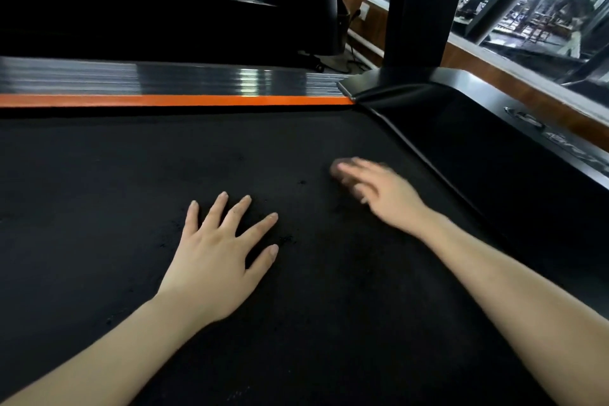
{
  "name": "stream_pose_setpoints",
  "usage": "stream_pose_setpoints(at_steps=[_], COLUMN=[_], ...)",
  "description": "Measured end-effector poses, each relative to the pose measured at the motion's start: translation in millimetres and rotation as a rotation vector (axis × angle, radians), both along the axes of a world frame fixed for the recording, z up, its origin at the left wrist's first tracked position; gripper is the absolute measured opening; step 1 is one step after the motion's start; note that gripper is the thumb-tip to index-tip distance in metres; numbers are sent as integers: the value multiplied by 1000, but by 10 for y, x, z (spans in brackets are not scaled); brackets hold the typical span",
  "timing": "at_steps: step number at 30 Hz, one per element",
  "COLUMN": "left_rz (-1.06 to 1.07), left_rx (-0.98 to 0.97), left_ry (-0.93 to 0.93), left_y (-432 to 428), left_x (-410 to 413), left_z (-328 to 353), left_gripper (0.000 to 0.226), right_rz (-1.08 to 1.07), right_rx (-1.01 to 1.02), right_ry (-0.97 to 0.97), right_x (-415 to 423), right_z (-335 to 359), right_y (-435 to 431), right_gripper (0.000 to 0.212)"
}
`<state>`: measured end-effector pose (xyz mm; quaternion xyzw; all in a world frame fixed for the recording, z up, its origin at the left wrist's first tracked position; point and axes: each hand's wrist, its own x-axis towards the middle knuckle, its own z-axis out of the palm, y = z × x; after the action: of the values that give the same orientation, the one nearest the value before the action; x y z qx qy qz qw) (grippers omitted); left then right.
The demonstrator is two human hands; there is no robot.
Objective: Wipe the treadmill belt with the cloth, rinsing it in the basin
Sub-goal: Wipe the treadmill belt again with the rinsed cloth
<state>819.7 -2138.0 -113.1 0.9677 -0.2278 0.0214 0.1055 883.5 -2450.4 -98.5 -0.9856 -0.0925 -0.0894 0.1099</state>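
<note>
The black treadmill belt (138, 175) fills the view, with small dark crumbs scattered on it. My left hand (217, 260) lies flat on the belt with its fingers spread, holding nothing. My right hand (379, 191) is further right, near the belt's front end, and is blurred by motion, with its fingers stretched out low over the belt. A small dark brownish smudge (337, 170) shows at its fingertips; I cannot tell whether it is the cloth. No basin is in view.
An orange stripe (164, 99) and a ribbed grey side rail (164, 77) run along the belt's far edge. The glossy black motor cover (494, 148) and a black upright post (418, 3) stand at the right. Another treadmill sits behind.
</note>
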Motion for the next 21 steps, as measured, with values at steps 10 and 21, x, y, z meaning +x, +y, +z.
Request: stream_pose_setpoints(at_steps=[10,21], left_rz=[21,43], left_rx=[50,118], left_ry=[-19,9], left_y=[-7,-69], left_x=[16,-48], left_z=[5,72], left_gripper=[77,76], right_rz=[-210,-341], right_rx=[-20,-62], right_ry=[63,76], right_x=[-922,-1244], right_z=[91,90], right_y=[-651,-503], right_gripper=[47,44])
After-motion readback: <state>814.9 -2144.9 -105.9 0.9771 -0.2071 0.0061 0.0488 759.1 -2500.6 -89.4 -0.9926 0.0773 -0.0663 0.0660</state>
